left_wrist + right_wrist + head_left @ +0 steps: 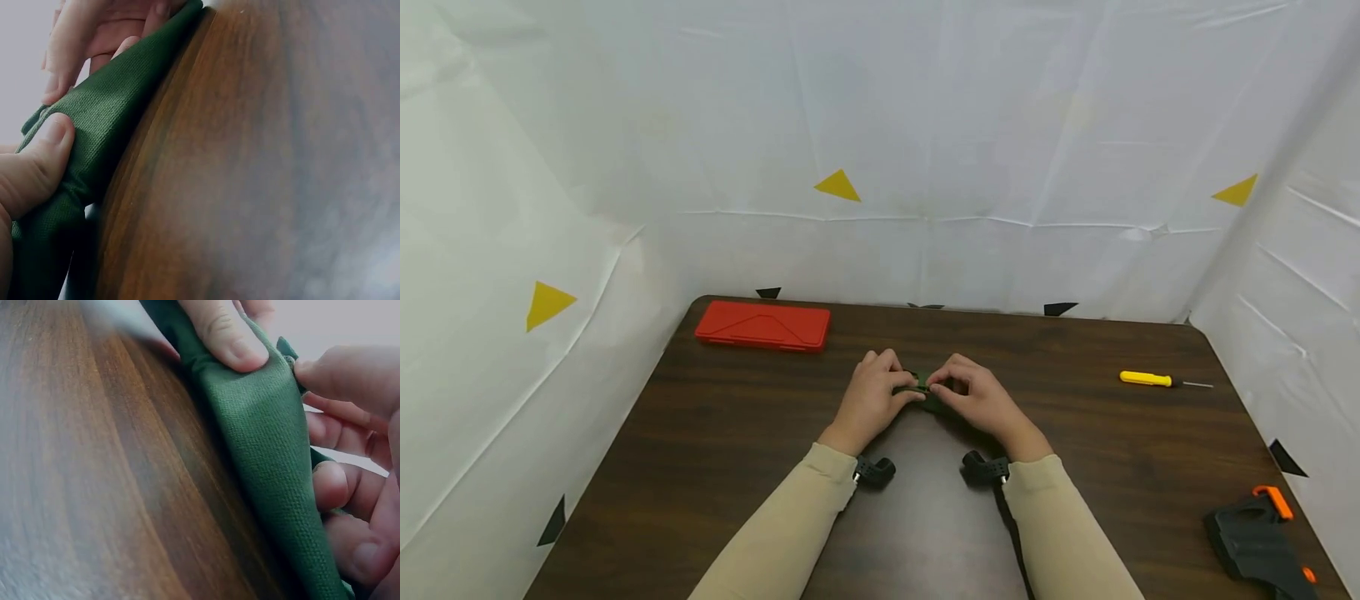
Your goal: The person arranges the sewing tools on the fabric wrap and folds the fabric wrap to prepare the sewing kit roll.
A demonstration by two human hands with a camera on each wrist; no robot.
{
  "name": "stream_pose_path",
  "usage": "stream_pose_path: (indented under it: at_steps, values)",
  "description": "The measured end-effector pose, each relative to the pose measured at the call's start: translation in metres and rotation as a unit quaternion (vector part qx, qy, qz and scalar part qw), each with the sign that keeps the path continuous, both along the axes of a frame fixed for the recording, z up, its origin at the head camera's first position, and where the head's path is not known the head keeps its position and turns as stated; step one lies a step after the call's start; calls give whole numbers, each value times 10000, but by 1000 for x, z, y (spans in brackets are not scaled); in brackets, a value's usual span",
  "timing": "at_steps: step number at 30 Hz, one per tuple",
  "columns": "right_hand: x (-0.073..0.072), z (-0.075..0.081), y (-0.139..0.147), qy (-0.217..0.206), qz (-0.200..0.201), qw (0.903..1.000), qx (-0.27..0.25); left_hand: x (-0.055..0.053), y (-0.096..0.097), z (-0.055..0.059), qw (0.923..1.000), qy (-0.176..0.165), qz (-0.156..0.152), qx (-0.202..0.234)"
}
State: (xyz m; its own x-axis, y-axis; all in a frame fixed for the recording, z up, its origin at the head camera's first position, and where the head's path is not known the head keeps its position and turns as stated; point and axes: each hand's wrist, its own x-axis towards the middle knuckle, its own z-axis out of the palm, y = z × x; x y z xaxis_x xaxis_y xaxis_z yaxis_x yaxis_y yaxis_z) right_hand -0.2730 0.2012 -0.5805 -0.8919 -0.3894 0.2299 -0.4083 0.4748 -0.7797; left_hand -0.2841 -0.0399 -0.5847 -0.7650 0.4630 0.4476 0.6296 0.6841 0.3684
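A green woven cloth item (931,403) lies between both hands at the middle of the table; its full shape is hidden by the fingers. My left hand (871,396) pinches its edge, thumb on the near face and the other fingers behind. On the other side, my right hand (981,400) pinches a small bit of the upper edge between thumb and finger, with its remaining fingers curled behind the cloth. In the left wrist view the green cloth (119,106) stands slanted and creased by the left thumb. The right wrist view shows a small folded flap (286,350) at the right thumb tip.
A red flat case (763,325) lies at the back left of the dark wood table (715,450). To the right is a yellow-handled screwdriver (1146,379). A black tool with orange parts (1255,537) sits at the front right. White sheeting (925,108) stands behind and at both sides.
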Motion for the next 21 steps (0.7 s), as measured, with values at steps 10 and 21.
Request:
stream_pose_path:
  at_steps: [10,21]
  values:
    - [3,1,-15,1526,-297,9816,1111,-3,-1,-2,9994,-297,71,167]
    - [3,1,-20,2189,-441,9698,980,-4,-1,4,9994,-298,-116,-132]
